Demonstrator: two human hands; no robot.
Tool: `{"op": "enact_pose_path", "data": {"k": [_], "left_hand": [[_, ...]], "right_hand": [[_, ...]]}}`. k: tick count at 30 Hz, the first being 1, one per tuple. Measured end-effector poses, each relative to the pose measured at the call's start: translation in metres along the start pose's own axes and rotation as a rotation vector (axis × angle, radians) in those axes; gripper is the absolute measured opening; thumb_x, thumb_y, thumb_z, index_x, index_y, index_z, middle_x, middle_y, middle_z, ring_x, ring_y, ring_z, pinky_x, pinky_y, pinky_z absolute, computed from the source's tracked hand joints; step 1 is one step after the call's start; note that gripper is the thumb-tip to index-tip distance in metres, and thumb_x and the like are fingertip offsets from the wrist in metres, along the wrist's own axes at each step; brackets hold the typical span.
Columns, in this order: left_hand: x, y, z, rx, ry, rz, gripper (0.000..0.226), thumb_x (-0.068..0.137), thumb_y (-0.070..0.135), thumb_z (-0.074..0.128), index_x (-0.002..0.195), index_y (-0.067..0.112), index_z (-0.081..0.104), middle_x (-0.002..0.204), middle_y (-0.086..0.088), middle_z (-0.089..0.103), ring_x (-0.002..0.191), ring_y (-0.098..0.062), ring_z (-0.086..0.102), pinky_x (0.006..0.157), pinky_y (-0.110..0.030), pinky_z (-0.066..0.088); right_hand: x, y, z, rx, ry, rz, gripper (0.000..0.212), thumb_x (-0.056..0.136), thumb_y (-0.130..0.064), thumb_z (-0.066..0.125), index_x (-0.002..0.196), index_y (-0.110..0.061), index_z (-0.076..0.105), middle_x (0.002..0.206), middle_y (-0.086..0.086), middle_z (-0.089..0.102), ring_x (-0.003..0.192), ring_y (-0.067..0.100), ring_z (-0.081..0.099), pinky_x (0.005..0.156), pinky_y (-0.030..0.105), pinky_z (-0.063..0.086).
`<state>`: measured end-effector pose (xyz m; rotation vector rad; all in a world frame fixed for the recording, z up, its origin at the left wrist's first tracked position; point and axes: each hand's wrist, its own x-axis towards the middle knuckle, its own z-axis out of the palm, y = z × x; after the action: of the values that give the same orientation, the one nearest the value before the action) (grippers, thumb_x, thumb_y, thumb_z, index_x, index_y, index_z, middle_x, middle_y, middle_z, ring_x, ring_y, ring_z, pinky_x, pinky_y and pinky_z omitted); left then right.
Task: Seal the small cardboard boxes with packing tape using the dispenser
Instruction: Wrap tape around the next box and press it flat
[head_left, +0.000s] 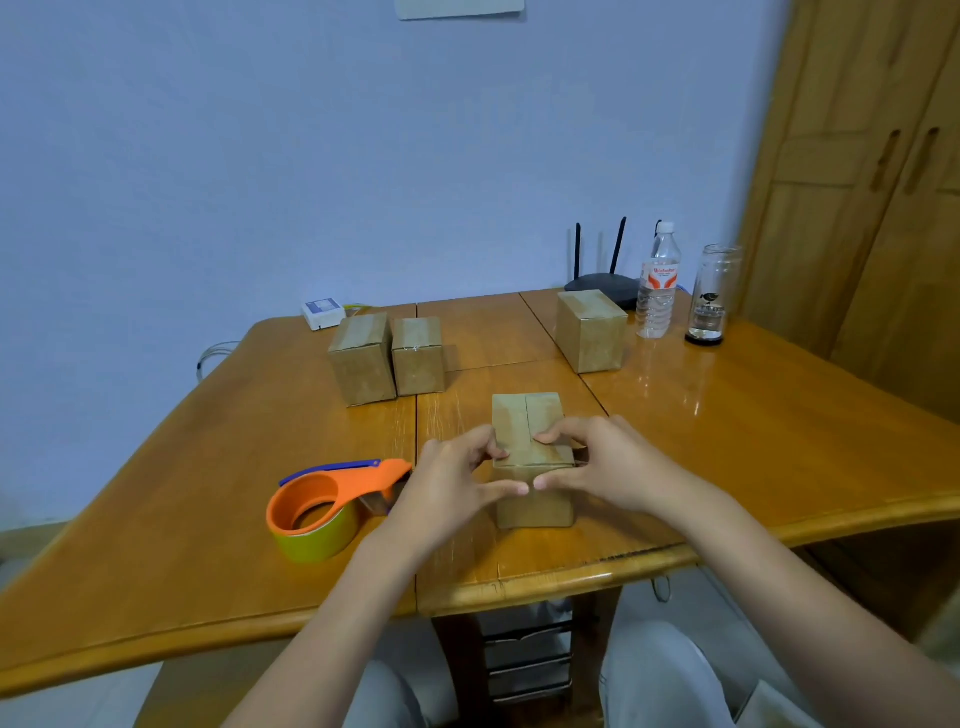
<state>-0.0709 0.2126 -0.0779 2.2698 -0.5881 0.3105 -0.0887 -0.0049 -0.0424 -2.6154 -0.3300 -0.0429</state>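
Four small brown cardboard boxes stand on a glossy orange-brown wooden table (727, 441), seen from above by the person seated at it. The nearest box (530, 499) sits close to the table's front edge, its top flaps closed with the centre seam running away from the viewer. Both hands are on it. The left hand (457, 483) curls around the box's left side, fingertips bent onto the top near the front left corner and thumb stretched across the front face. The right hand (608, 462) mirrors it on the right side, fingers curled onto the top flap and thumb along the front face; the two thumb tips nearly meet at the middle. Whether tape already lies across the seam cannot be told. Two more boxes, a taller one (361, 361) and a slightly smaller one (418, 356), stand side by side and touching, farther back on the left. The fourth box (591, 331) stands alone at the back right. One tape dispenser (332, 499), orange plastic with a blue handle strip and a yellow-edged roll of tape, lies on the table just left of the left hand, untouched. Along the back edge are a small white flat device (323, 313), a black router with upright antennas (602, 283), one clear plastic water bottle with a red label (658, 283) and one clear glass tumbler on a dark base (712, 296). A pale blue wall is behind, and a wooden wardrobe (872, 182) stands at right.
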Motion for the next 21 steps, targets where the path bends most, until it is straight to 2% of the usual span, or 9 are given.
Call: {"op": "enact_pose_path", "data": {"k": [3,5,6,8,10,12,15,18,21], "left_hand": [[0.0,0.002,0.004,0.072,0.038,0.024,0.037,0.072,0.048,0.081,0.085,0.022,0.059,0.084,0.0,0.071,0.082,-0.018,0.068,0.07,-0.029,0.057],[0.002,0.001,0.003,0.04,0.036,0.014,0.031,0.075,0.044,0.08,0.084,0.021,0.06,0.085,-0.003,0.073,0.086,-0.021,0.07,0.072,-0.034,0.058],[0.003,-0.001,0.001,-0.009,0.025,-0.003,0.027,0.076,0.04,0.081,0.082,0.022,0.062,0.088,0.0,0.074,0.089,-0.016,0.071,0.075,-0.032,0.059],[0.0,-0.001,-0.003,-0.123,0.009,-0.044,0.016,0.08,0.029,0.081,0.082,0.023,0.067,0.095,0.01,0.075,0.096,0.002,0.069,0.079,-0.013,0.054],[-0.005,0.0,-0.005,-0.194,0.006,-0.061,0.008,0.085,0.025,0.078,0.085,0.021,0.071,0.098,0.014,0.075,0.099,0.009,0.066,0.079,-0.005,0.048],[-0.009,0.003,-0.003,-0.242,0.024,-0.067,0.01,0.088,0.029,0.074,0.088,0.02,0.072,0.095,0.013,0.076,0.099,0.007,0.067,0.078,-0.006,0.048],[-0.01,0.007,0.003,-0.314,0.11,-0.092,0.018,0.084,0.031,0.079,0.084,0.015,0.071,0.089,0.01,0.077,0.096,0.004,0.069,0.078,-0.011,0.053],[-0.009,0.009,0.004,-0.344,0.102,-0.107,0.016,0.086,0.027,0.077,0.083,0.012,0.071,0.088,0.009,0.077,0.096,0.004,0.069,0.08,-0.015,0.054],[-0.011,0.004,0.0,-0.394,0.048,-0.127,0.01,0.09,0.025,0.073,0.088,0.015,0.073,0.098,0.014,0.077,0.103,0.006,0.066,0.086,-0.015,0.047]], "right_hand": [[0.003,0.001,0.008,0.027,0.015,0.02,0.069,0.073,-0.057,0.081,0.134,-0.038,0.056,0.136,-0.004,0.059,0.132,0.019,0.046,0.105,0.036,0.045],[0.002,0.004,0.007,0.094,0.018,0.011,0.065,0.076,-0.05,0.082,0.135,-0.034,0.059,0.14,-0.005,0.059,0.133,0.017,0.05,0.107,0.035,0.045],[0.001,0.007,0.005,0.141,0.009,0.0,0.061,0.08,-0.045,0.081,0.136,-0.032,0.06,0.143,-0.006,0.057,0.134,0.015,0.05,0.11,0.035,0.044],[-0.002,0.012,0.001,0.243,-0.03,-0.018,0.054,0.085,-0.037,0.078,0.136,-0.033,0.061,0.147,-0.008,0.054,0.136,0.012,0.048,0.114,0.037,0.042],[-0.004,0.016,-0.002,0.316,-0.082,-0.029,0.048,0.089,-0.032,0.075,0.135,-0.035,0.061,0.146,-0.01,0.053,0.135,0.008,0.047,0.115,0.035,0.041],[-0.003,0.016,-0.001,0.361,-0.071,-0.029,0.045,0.09,-0.035,0.073,0.133,-0.034,0.063,0.144,-0.012,0.055,0.133,0.003,0.047,0.114,0.031,0.04],[-0.001,0.008,0.004,0.393,0.04,-0.016,0.046,0.085,-0.042,0.076,0.128,-0.027,0.068,0.137,-0.012,0.062,0.128,0.002,0.051,0.113,0.031,0.041],[0.003,0.005,0.006,0.4,0.058,0.022,0.042,0.086,-0.037,0.077,0.125,-0.025,0.07,0.136,-0.01,0.063,0.129,0.007,0.052,0.114,0.035,0.039],[0.002,0.007,0.005,0.476,0.037,0.033,0.034,0.091,-0.028,0.073,0.125,-0.03,0.07,0.138,-0.01,0.062,0.132,0.009,0.05,0.117,0.038,0.036]]}}
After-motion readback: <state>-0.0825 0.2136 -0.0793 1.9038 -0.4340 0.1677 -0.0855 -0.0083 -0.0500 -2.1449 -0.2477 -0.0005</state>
